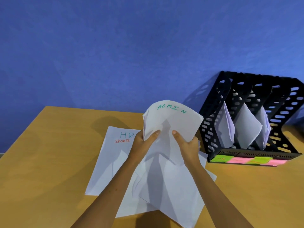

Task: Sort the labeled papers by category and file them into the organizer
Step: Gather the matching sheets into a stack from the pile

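Observation:
Both hands hold up a thin stack of white papers (172, 119) whose top sheet reads ADMIN in green. My left hand (144, 142) grips its lower left edge and my right hand (187, 143) grips its lower right edge. Under my arms, loose white sheets (158, 186) lie spread on the wooden table; one at the left (113, 155) shows HR in blue and SPORTS in red. The black slotted organizer (213, 112) stands at the right, with white papers in three of its compartments. Green and pink sticky labels (246, 160) line its front edge; the leftmost reads HR.
The wooden table (49, 153) reaches a blue wall (131, 46) at the back. The organizer leans close to that wall at the table's right side. Bare tabletop lies to the left of the sheets and in front of the organizer.

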{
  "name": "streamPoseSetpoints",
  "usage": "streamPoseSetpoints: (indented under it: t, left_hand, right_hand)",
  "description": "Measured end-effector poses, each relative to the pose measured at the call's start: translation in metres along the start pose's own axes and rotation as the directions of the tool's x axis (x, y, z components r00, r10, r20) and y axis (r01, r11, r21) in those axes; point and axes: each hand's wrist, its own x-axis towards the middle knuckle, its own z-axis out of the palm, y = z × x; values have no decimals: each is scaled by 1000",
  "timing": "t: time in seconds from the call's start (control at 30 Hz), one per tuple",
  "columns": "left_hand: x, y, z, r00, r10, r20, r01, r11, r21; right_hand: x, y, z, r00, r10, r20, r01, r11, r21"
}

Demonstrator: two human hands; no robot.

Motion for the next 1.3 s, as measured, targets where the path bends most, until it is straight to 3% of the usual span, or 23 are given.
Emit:
streamPoseSetpoints:
  t: [0.2,0.33,0.43,0.5,0.6,0.67,0.77,0.93,1.13,1.3]
  left_hand:
    - [3,-22,-1,997,-72,-15,73,996,45]
    - [19,-25,-20,994,-104,16,101,985,139]
    - [24,-39,-41,977,-207,56,191,959,208]
    - [27,-57,-54,943,-334,-1,307,865,397]
    - [19,-80,-65,838,-544,-47,410,569,713]
    - [8,-87,-66,816,-577,-34,391,507,768]
    - [-1,-92,-61,851,-525,-9,297,468,832]
    - [-6,-96,-58,849,-528,28,293,515,806]
    - [-9,-102,-62,873,-487,37,311,614,725]
    - [-6,-99,-69,911,-408,-63,343,663,665]
  right_hand:
    - [5,12,-4,1000,5,18,-4,995,-101]
    - [27,-6,-17,991,-113,67,127,954,-272]
    - [47,-6,-37,994,-76,81,105,891,-442]
    - [56,6,-51,997,31,74,15,837,-548]
    - [58,35,-70,972,234,34,-168,783,-599]
    - [51,56,-82,938,345,6,-272,751,-601]
    - [36,80,-95,894,444,-56,-406,751,-521]
    - [23,94,-106,835,534,-129,-542,761,-358]
    - [25,101,-107,840,529,-123,-536,774,-337]
    - [25,103,-103,862,499,-91,-502,813,-296]
